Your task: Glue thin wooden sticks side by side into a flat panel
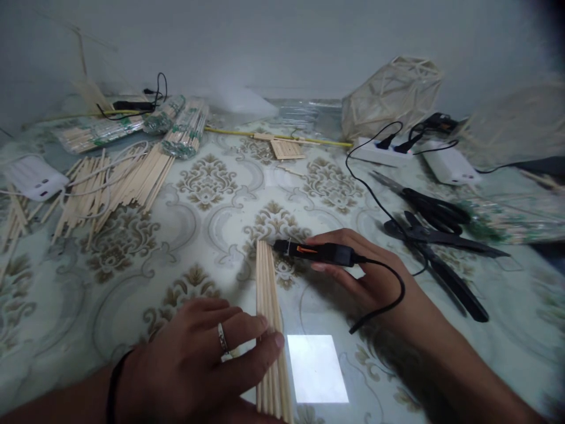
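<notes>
A narrow row of pale wooden sticks (265, 282) lies side by side on the table, pointing away from me. My left hand (207, 347), with a ring and a dark wristband, grips the near part of the row, index finger and thumb across the top. In my right hand (366, 265) is a black corded tool (322, 252) with an orange switch, shaped like a small hot glue gun. Its tip is at the far right end of the sticks; whether it touches them I cannot tell. The tool's cable curls over my right wrist.
Loose sticks (132, 182) and bagged stick bundles (185, 126) lie left. A small stick panel (286, 149) sits farther back. On the right are scissors (432, 206), black-handled pliers (454, 282), a power strip (384, 154) with cables and a wooden lattice frame (392, 97).
</notes>
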Available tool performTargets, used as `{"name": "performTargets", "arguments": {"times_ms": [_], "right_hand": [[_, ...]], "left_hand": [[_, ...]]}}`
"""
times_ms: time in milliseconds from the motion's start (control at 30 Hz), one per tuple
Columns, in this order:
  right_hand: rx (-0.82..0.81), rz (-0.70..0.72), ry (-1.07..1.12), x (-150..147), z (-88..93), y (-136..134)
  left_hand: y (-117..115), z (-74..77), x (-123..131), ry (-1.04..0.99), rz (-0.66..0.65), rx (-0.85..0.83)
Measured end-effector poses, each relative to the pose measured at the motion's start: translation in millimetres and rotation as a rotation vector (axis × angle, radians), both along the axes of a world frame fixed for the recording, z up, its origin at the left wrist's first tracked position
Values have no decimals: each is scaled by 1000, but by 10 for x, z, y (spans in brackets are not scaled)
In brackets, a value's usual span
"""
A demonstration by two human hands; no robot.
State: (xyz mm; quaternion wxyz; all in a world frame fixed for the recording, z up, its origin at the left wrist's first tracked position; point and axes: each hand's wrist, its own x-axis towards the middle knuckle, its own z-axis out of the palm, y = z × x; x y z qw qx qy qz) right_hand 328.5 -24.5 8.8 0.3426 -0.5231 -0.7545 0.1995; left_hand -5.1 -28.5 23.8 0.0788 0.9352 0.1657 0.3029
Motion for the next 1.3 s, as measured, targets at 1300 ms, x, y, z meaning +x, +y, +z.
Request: {"name": "performTargets", "arguments": {"times_ms": [1300], "right_hand": [[-85,101,88,11,138,-55]], "left_hand": [[-1,11,-18,-39,67,34]]}}
